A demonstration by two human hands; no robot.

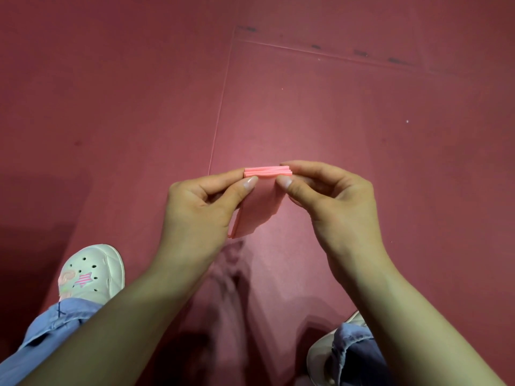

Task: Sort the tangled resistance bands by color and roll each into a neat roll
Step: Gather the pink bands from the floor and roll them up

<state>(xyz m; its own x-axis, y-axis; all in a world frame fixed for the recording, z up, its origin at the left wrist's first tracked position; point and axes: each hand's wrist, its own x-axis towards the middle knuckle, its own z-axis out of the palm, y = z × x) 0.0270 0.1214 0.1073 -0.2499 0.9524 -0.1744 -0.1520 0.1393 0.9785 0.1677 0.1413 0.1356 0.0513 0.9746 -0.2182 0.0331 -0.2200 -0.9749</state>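
A pink resistance band [262,201] is held up in front of me above a dark red floor. Its top is wound into a tight flat roll [267,172] and the loose rest hangs down below. My left hand [206,207] pinches the roll's left end between thumb and fingers. My right hand [328,196] pinches its right end the same way. The band's lower tail reaches down beside my left palm. No other bands are in view.
The floor is dark red matting [362,121] with a seam line [220,112] running away from me. My feet in white clogs [89,277] and blue trouser legs [50,330] show at the bottom left and bottom right.
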